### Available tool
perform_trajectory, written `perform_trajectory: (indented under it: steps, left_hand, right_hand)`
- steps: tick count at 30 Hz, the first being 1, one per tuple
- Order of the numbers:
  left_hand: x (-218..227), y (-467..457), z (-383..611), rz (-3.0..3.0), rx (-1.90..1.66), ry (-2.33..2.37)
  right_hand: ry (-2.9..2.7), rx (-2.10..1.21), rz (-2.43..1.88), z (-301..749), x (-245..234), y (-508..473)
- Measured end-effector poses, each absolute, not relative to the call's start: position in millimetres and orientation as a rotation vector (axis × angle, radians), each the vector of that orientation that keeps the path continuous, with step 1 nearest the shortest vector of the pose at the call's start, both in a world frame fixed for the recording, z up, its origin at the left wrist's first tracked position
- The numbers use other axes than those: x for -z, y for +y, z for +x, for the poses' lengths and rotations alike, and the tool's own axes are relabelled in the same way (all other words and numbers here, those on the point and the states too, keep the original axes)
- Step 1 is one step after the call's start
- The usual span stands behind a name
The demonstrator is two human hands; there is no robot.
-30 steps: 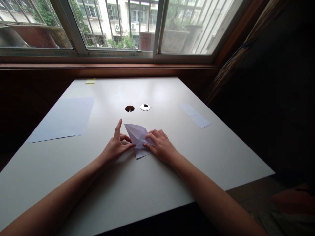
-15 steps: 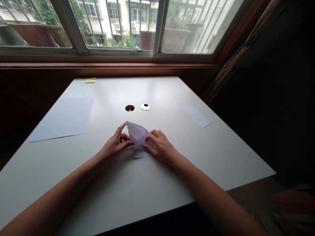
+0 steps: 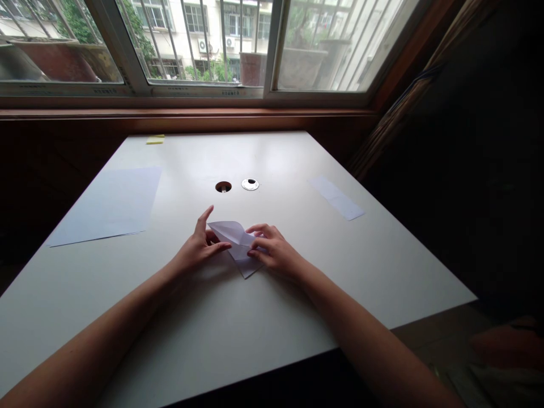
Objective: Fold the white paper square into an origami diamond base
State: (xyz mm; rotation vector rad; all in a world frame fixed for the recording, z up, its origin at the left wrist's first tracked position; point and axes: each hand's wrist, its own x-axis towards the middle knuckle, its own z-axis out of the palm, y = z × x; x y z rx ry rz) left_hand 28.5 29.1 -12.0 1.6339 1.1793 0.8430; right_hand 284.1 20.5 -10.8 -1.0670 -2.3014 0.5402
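A folded piece of white paper [image 3: 236,237] is held a little in front of me over the white table, with a pointed flap toward the upper left and a corner pointing down at me. My left hand [image 3: 203,242] is at its left edge, thumb on the paper and index finger raised free of it; the other fingers are partly hidden behind the sheet. On the right side, my right hand [image 3: 272,246] pinches the paper between thumb and fingers.
Large white sheets [image 3: 108,204] lie at the left of the table [image 3: 255,334]. A paper strip [image 3: 339,198] is at the right. Beyond the paper are a round hole [image 3: 223,187] and its metal cover [image 3: 250,185]. A small yellow-edged item [image 3: 155,139] lies at the far edge.
The folded paper has turned anticlockwise, its pointed flap swinging left and lower. My left index finger has come off the paper's tip and now points up.
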Motion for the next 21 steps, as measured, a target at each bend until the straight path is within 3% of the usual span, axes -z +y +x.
perform_trajectory:
  steps: [11, 21]
  left_hand:
    - [-2, 38, 22, 2.015, -0.712, 1.244]
    - [12, 40, 24, 2.266, -0.714, 1.272]
  right_hand:
    - [-2.282, -0.606, -1.112, 292, 9, 22]
    - [-2.249, -0.611, -1.182, 297, 10, 23]
